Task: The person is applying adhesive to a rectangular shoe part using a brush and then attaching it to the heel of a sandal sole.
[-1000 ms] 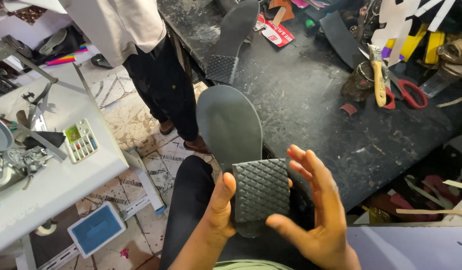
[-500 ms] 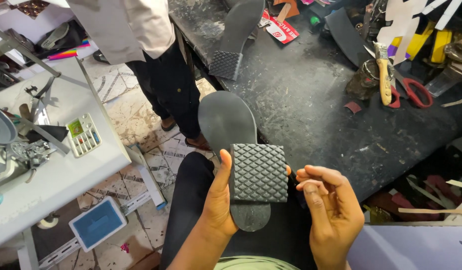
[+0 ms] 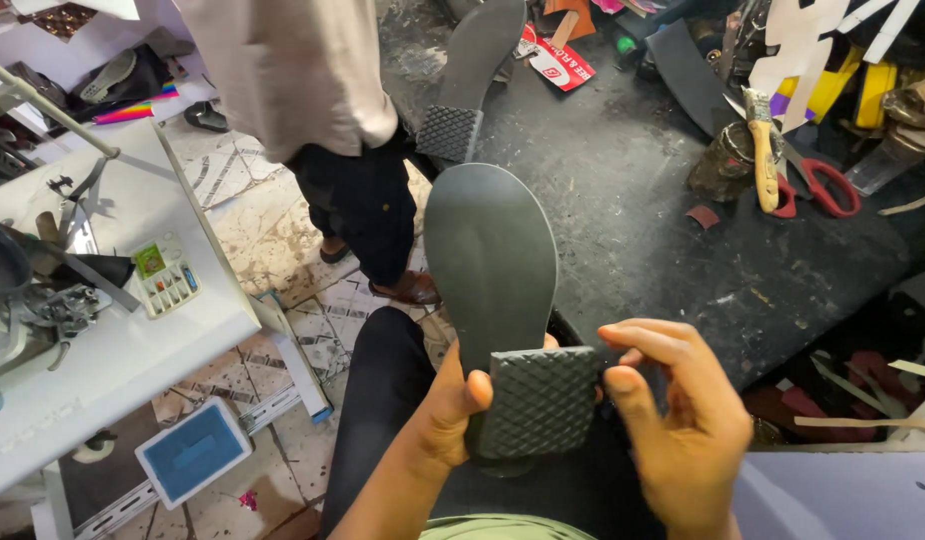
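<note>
Left hand (image 3: 437,415) has a closed grip on the heel end of a dark shoe sole (image 3: 492,265), thumb lying across the left edge of the diamond-textured heel pad (image 3: 539,402) that sits on the sole. Right hand (image 3: 672,425) is half-curled, holding nothing; its fingertips (image 3: 622,382) touch the pad's right edge near the top corner. Sole is held above the lap, toe end pointing away toward the dark bench (image 3: 662,190), not resting on it. Pad looks roughly square to the sole, its lower edge just short of the heel curve. Risk, as a judgement: with only thumb pressure on one side, a push from the right fingertips could slide or skew the pad off line; a loosened left grip would drop the sole onto the lap or the tiled floor (image 3: 272,240). On the bench: a second sole with heel pad (image 3: 467,80), red-handled scissors (image 3: 822,190), a wooden-handled tool (image 3: 762,150). Another person in dark trousers (image 3: 362,200) stands just beyond. A white sewing-machine table (image 3: 132,350) is at left.
</note>
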